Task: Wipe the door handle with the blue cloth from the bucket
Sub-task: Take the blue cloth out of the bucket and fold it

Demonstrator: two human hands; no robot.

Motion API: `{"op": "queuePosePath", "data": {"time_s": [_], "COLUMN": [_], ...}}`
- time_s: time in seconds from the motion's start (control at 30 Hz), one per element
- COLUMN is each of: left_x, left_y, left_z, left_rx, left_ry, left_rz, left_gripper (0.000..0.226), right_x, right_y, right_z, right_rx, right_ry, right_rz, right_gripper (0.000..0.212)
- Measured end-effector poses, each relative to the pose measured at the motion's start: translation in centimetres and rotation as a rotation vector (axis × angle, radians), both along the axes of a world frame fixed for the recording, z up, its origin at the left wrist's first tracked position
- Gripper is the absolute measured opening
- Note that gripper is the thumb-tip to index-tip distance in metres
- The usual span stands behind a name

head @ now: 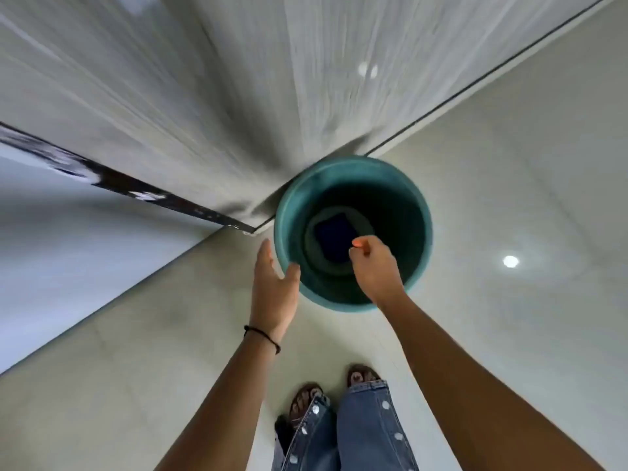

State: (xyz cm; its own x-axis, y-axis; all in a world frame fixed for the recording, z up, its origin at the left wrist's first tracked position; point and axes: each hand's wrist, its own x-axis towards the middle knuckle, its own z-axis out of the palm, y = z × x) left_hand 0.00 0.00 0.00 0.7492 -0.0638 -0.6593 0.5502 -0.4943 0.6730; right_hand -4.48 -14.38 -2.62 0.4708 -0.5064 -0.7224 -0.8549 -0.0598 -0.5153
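Note:
A teal bucket (416, 212) stands on the pale floor against the foot of a grey door (210, 83). At its bottom lies a dark blue cloth (334, 236). My right hand (375, 266) reaches down inside the bucket, fingers curled, its fingertips at the cloth's right edge; I cannot tell if it grips the cloth. My left hand (273, 290) is open, palm inward, with the thumb against the outside of the bucket's near-left rim. No door handle is in view.
The door's dark bottom edge (136, 190) runs from the left to the bucket. Glossy floor tiles (509, 198) spread to the right and front. My feet in sandals (333, 392) and jeans stand just behind the bucket.

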Motion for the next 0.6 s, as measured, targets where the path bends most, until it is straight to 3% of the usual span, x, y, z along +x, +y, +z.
{"op": "queuePosePath", "data": {"time_s": [0.23, 0.37, 0.5, 0.6], "left_x": [1.1, 1.0, 0.9, 0.8], "left_y": [-1.6, -1.5, -1.6, -1.8], "left_z": [-7.4, -9.0, -9.1, -8.5], "left_rx": [0.051, 0.122, 0.111, 0.135], "left_ry": [-0.319, -0.41, -0.443, -0.428], "left_rz": [0.075, 0.085, 0.088, 0.085], "left_gripper": [0.058, 0.057, 0.058, 0.059], "right_x": [4.5, 5.6, 6.3, 6.3], "right_y": [-1.5, -1.8, -0.9, -0.2], "right_z": [-15.1, -21.5, -21.3, -18.0], "right_rx": [-0.006, -0.008, -0.015, 0.086], "right_ry": [0.254, 0.29, 0.311, 0.293], "right_rz": [0.041, -0.013, 0.052, 0.046], "right_gripper": [0.047, 0.063, 0.047, 0.059]}}
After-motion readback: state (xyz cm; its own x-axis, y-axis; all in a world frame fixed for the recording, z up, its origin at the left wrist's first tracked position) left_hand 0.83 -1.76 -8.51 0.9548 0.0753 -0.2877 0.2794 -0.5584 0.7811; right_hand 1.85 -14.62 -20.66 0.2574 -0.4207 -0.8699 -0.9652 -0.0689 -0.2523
